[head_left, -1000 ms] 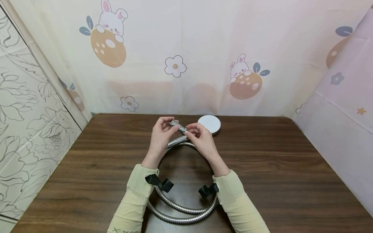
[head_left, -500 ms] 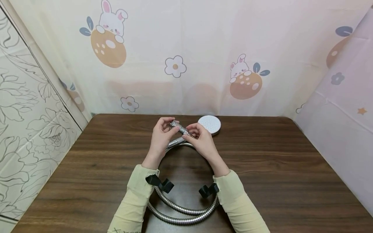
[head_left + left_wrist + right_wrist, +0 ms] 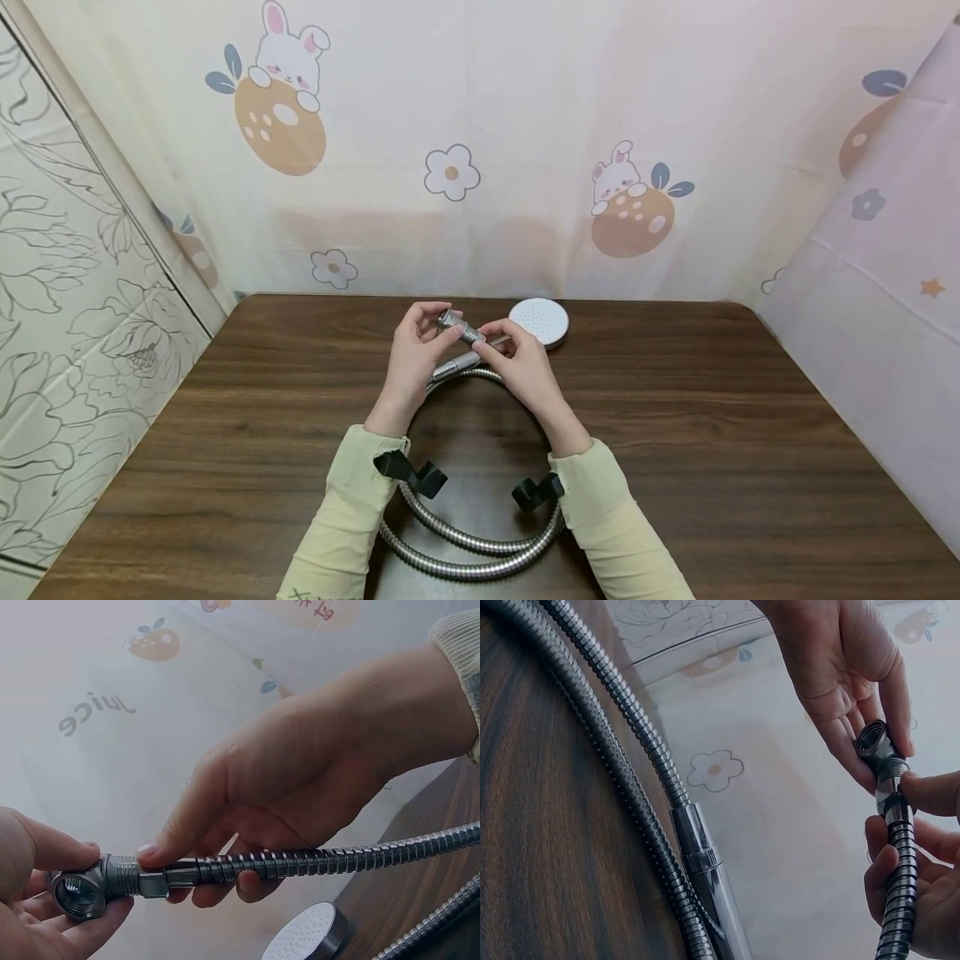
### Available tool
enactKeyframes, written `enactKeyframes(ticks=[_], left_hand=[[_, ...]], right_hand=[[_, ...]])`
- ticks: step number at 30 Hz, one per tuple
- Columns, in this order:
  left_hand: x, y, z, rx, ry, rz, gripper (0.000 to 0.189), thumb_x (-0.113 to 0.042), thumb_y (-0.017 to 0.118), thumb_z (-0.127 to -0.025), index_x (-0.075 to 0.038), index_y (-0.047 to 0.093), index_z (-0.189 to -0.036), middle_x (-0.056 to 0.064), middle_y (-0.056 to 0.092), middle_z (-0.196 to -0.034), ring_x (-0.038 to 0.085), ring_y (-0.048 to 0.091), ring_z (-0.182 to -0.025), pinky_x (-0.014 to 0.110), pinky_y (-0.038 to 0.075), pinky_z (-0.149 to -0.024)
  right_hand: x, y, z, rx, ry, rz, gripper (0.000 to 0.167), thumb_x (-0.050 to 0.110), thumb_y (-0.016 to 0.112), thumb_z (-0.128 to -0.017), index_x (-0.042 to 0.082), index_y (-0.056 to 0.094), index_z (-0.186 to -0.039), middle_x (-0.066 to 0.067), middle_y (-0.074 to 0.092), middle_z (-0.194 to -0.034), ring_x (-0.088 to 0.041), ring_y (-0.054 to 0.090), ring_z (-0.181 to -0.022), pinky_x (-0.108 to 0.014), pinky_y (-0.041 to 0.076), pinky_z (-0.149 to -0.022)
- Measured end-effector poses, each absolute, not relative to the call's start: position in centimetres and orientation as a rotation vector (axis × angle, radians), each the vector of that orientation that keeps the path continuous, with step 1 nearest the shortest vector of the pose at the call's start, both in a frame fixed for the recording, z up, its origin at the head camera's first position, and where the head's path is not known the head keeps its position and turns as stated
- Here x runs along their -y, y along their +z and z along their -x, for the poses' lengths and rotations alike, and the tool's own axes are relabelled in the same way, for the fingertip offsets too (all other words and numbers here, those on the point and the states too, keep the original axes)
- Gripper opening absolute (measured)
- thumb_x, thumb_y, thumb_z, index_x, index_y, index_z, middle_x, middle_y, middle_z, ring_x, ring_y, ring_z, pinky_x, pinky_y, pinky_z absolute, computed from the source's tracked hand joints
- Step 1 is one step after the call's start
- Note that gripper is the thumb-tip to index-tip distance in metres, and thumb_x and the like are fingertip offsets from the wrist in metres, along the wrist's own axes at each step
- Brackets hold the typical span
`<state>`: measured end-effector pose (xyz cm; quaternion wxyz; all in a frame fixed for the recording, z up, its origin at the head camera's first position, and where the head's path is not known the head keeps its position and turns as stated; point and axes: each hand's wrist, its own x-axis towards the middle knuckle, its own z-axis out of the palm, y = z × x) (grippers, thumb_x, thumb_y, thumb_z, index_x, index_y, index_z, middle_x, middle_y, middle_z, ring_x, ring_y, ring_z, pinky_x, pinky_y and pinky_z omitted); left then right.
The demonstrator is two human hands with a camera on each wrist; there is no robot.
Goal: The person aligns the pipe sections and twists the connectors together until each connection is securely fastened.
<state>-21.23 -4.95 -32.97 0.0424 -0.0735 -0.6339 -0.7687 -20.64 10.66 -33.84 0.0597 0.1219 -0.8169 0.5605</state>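
Observation:
A short metal pipe fitting (image 3: 120, 876) with an open threaded side port is held by my left hand (image 3: 412, 358) between thumb and fingers. My right hand (image 3: 523, 367) pinches the end nut (image 3: 154, 883) of a metal shower hose (image 3: 330, 862), its thumb at the nut and its fingers curled under the hose. Nut and fitting meet in line, with some thread showing between them in the left wrist view. Both hands are raised above the far part of the table. Behind them lies a shower head (image 3: 538, 321) with a white face, its chrome handle (image 3: 456, 364) pointing toward the left.
The hose coils in a loop (image 3: 472, 572) on the brown wooden table (image 3: 712, 433), beneath the forearms. In the right wrist view the handle (image 3: 718, 900) joins the hose's other end. A printed curtain (image 3: 525, 108) hangs behind the table's far edge.
The right thumb and fingers have shifted and re-gripped at the hose's end nut. The left hand keeps the fitting in nearly the same spot, and the shower head has stayed put.

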Motion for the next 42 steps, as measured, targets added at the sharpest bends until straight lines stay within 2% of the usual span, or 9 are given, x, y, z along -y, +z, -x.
enactKeyframes(ticks=[4, 9, 13, 15, 18, 23, 31, 38, 42], left_hand=[[5.0, -33.1, 21.2, 1.963, -2.332, 0.208, 0.032, 0.003, 0.06, -0.083, -0.002, 0.051, -0.113, 0.02, 0.058, -0.112, 0.013, 0.06, -0.093, 0.023, 0.048, -0.079], [5.0, -33.3, 21.2, 1.961, -2.334, 0.211, 0.031, 0.003, 0.06, -0.084, -0.002, 0.051, -0.112, 0.018, 0.06, -0.11, 0.013, 0.06, -0.091, 0.024, 0.049, -0.079], [5.1, -33.4, 21.3, 1.965, -2.33, 0.222, 0.031, 0.002, 0.06, -0.084, -0.002, 0.05, -0.113, 0.019, 0.059, -0.112, 0.012, 0.06, -0.093, 0.024, 0.048, -0.08], [5.1, -33.4, 21.4, 1.965, -2.332, 0.221, 0.03, 0.002, 0.06, -0.084, -0.002, 0.051, -0.112, 0.02, 0.059, -0.112, 0.013, 0.06, -0.094, 0.023, 0.048, -0.08], [5.1, -33.3, 21.4, 1.975, -2.325, 0.225, 0.03, 0.001, 0.06, -0.084, -0.003, 0.051, -0.112, 0.019, 0.059, -0.113, 0.014, 0.059, -0.096, 0.024, 0.048, -0.08], [5.1, -33.1, 21.3, 1.972, -2.312, 0.248, 0.03, 0.002, 0.06, -0.084, -0.002, 0.05, -0.113, 0.019, 0.059, -0.112, 0.016, 0.059, -0.095, 0.024, 0.048, -0.079], [5.2, -33.0, 21.3, 1.971, -2.325, 0.241, 0.03, 0.001, 0.06, -0.085, -0.002, 0.05, -0.113, 0.018, 0.059, -0.112, 0.016, 0.059, -0.095, 0.023, 0.048, -0.079], [5.2, -32.9, 21.4, 1.947, -2.368, 0.224, 0.031, 0.002, 0.059, -0.084, -0.002, 0.049, -0.113, 0.023, 0.056, -0.115, 0.017, 0.058, -0.095, 0.022, 0.048, -0.078], [5.2, -32.9, 21.4, 1.945, -2.365, 0.222, 0.031, 0.003, 0.059, -0.084, -0.002, 0.049, -0.113, 0.02, 0.058, -0.113, 0.019, 0.058, -0.096, 0.023, 0.048, -0.079]], right_hand=[[-10.6, -33.9, 20.6, 2.44, 1.783, -0.39, 0.026, 0.015, 0.061, -0.087, 0.001, 0.056, -0.108, -0.016, 0.061, -0.094, -0.034, 0.061, -0.079, -0.021, 0.047, -0.063], [-10.3, -32.7, 19.7, 2.408, 1.855, -0.4, 0.024, 0.009, 0.058, -0.088, -0.006, 0.054, -0.107, -0.022, 0.061, -0.095, -0.028, 0.061, -0.075, -0.025, 0.05, -0.069], [-10.0, -31.3, 18.8, 2.477, 1.798, -0.376, 0.026, 0.007, 0.062, -0.085, -0.006, 0.054, -0.107, -0.022, 0.06, -0.097, -0.026, 0.059, -0.08, -0.029, 0.047, -0.074], [-9.9, -31.1, 18.8, 2.509, 1.772, -0.361, 0.03, 0.006, 0.065, -0.082, -0.005, 0.054, -0.108, -0.021, 0.06, -0.099, -0.031, 0.057, -0.086, -0.032, 0.045, -0.076], [-9.9, -31.2, 18.9, 2.519, 1.732, -0.348, 0.033, 0.005, 0.067, -0.08, -0.005, 0.053, -0.108, -0.019, 0.062, -0.097, -0.023, 0.055, -0.085, -0.029, 0.042, -0.074], [-10.3, -33.0, 20.2, 2.483, 1.762, -0.383, 0.027, 0.011, 0.065, -0.083, -0.001, 0.055, -0.105, -0.016, 0.065, -0.091, -0.018, 0.054, -0.078, -0.024, 0.04, -0.066], [-10.7, -34.0, 20.8, 2.463, 1.736, -0.4, 0.024, 0.018, 0.065, -0.084, 0.006, 0.06, -0.103, -0.01, 0.059, -0.096, -0.016, 0.056, -0.07, -0.022, 0.041, -0.057], [-10.5, -33.9, 20.8, 2.434, 1.802, -0.4, 0.028, 0.013, 0.062, -0.086, 0.0, 0.054, -0.11, -0.014, 0.059, -0.099, -0.027, 0.062, -0.078, -0.022, 0.049, -0.065], [-10.4, -33.8, 20.8, 2.416, 1.876, -0.388, 0.03, 0.013, 0.06, -0.088, -0.004, 0.051, -0.112, -0.019, 0.061, -0.098, -0.026, 0.062, -0.078, -0.023, 0.05, -0.069]])
